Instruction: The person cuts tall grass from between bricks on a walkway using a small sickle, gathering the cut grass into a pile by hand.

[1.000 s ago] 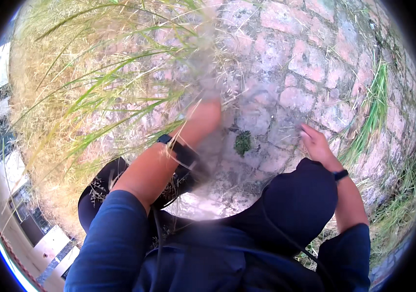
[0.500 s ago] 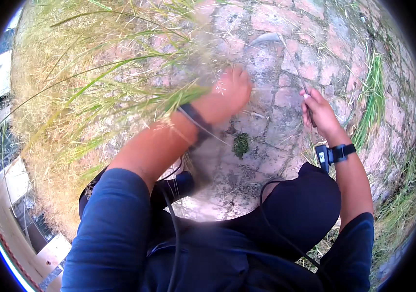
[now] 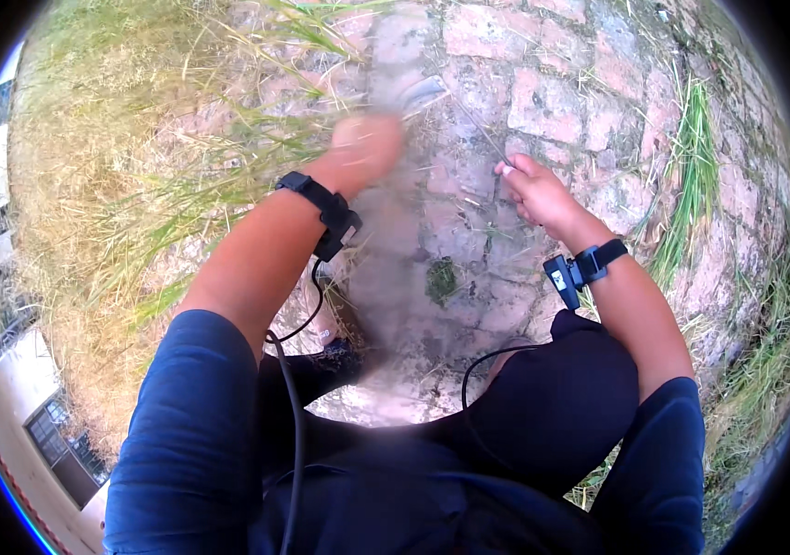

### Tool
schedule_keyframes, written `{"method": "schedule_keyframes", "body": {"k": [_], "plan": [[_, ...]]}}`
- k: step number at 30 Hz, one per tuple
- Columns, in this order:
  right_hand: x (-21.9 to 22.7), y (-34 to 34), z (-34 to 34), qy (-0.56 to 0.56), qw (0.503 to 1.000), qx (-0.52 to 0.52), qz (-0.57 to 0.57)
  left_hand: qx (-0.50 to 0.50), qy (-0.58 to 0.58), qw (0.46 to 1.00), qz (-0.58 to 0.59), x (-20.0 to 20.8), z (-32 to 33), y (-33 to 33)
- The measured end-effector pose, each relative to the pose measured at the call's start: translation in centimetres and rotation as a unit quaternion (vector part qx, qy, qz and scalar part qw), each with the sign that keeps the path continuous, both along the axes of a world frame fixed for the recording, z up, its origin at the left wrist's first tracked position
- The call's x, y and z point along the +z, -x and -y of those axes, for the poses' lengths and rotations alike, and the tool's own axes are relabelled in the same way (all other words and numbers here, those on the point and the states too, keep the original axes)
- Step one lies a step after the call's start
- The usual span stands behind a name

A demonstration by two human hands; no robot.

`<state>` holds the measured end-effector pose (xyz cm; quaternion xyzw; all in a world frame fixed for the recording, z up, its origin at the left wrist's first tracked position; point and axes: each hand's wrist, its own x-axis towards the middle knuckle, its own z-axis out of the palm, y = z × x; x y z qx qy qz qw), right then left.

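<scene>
My right hand (image 3: 541, 196) is wrapped round the handle of a sickle (image 3: 476, 120). The thin shaft runs up and left from my fist to a curved blade (image 3: 424, 92) over the brick paving. My left hand (image 3: 367, 148) is at the edge of the tall grass (image 3: 219, 166), left of the blade. Motion smears its fingers, so what they hold, if anything, does not show. Both wrists wear black straps with small devices.
A bundle of green grass (image 3: 693, 176) lies on the brick paving (image 3: 561, 102) to the right. A small green weed clump (image 3: 441, 280) is in front of my knees. Cables (image 3: 295, 435) run along my body. A building (image 3: 30, 356) stands at the far left.
My left hand has moved left, toward the standing grass. My right hand has moved left with the sickle, and the blade now lies closer to my left hand.
</scene>
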<state>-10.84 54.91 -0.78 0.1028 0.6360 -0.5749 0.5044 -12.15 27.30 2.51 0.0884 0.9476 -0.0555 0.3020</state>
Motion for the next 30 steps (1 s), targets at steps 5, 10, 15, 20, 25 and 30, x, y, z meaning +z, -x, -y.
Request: {"method": "schedule_keyframes", "body": {"k": [5, 10, 15, 20, 25, 30], "plan": [[0.4, -2.7, -2.1, 0.03, 0.999, -0.005, 0.034, -0.017, -0.055, 0.998, -0.033, 0.1, 1.2, -1.7], [-1.0, -0.2, 0.6, -0.035, 0.998, 0.031, -0.052, 0.009, -0.092, 0.995, -0.049, -0.4, 1.3, -2.0], [-1.4, -2.1, -3.3, -0.056, 0.969, 0.125, -0.207, 0.01, -0.109, 0.993, -0.052, -0.7, 1.9, -2.2], [2.3, -4.9, -10.2, -0.031, 0.998, 0.046, -0.029, -0.029, -0.079, 0.996, -0.012, 0.4, 1.8, -6.7], [2.9, -1.1, -5.6, 0.008, 0.998, -0.061, 0.009, -0.078, -0.149, 0.978, -0.127, -2.9, 2.8, -5.5], [2.0, 3.0, 1.1, 0.053, 0.998, -0.046, 0.005, -0.144, 0.03, 0.96, -0.237, 0.5, 3.8, -0.5]]}}
